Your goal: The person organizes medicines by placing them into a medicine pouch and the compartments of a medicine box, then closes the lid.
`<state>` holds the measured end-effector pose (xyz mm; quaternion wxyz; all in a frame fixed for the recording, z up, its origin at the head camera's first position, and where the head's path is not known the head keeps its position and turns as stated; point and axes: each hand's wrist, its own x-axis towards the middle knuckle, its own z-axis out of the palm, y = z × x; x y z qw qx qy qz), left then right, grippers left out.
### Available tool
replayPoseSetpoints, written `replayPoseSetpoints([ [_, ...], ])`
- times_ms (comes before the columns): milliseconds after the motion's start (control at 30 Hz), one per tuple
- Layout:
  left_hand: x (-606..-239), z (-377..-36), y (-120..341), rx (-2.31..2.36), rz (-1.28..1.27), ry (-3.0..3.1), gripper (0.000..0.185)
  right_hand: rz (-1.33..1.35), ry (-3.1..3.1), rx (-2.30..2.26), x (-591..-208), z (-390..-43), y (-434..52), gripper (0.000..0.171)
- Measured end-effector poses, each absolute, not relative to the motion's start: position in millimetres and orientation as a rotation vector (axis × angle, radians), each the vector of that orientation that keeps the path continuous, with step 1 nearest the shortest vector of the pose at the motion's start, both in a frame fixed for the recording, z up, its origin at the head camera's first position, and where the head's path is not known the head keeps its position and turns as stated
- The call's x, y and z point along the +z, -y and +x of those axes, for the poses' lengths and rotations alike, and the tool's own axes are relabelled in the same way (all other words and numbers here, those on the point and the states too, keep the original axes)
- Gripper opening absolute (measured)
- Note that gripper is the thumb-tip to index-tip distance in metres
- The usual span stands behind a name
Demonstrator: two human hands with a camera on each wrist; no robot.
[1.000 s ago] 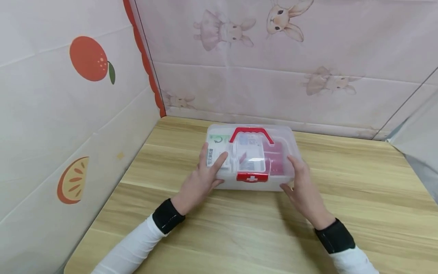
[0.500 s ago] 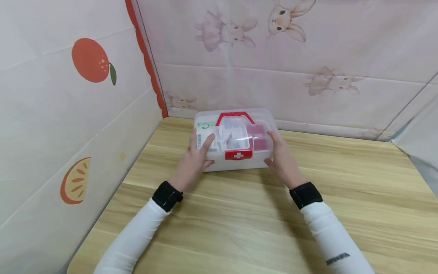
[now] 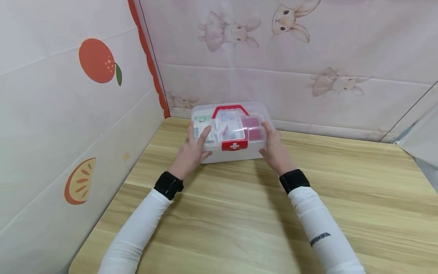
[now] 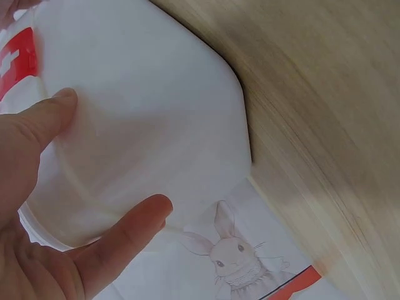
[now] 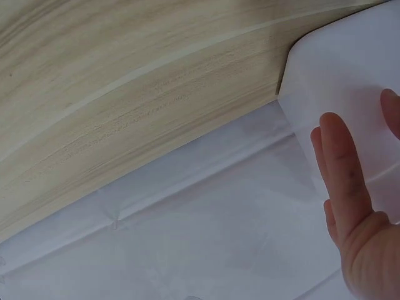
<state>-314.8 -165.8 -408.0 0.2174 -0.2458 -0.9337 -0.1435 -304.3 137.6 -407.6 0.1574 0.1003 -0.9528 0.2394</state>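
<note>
A translucent plastic first-aid box with a red carry handle and a red latch with a white cross is at the back left of the table. Through its lid show a white-and-green packet and pink-red items. My left hand grips its left end, the thumb against the front wall and a finger along the side. At the other end my right hand holds on, thumb low on the front, fingers stretched along the end wall.
A wood-grain table lies beneath the box. Behind it hangs a pale rabbit-print sheet, close to the box's far side. On the left rises a white sheet with fruit pictures.
Both hands have moved the first-aid box away from me and a little to the left, toward the back sheet. Their hold on its ends stays the same.
</note>
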Motion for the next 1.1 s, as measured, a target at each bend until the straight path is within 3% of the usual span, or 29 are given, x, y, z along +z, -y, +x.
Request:
replayPoseSetpoints([
  [667, -403, -330, 163, -0.365, -0.702, 2.606, 0.086, 0.179, 2.746, 0.724, -409, -314, -139, 0.100],
  [1100, -392, -316, 163, -0.057, -0.544, 2.769, 0.095, 0.425, 2.726, 0.758, -410, -292, -150, 0.086],
])
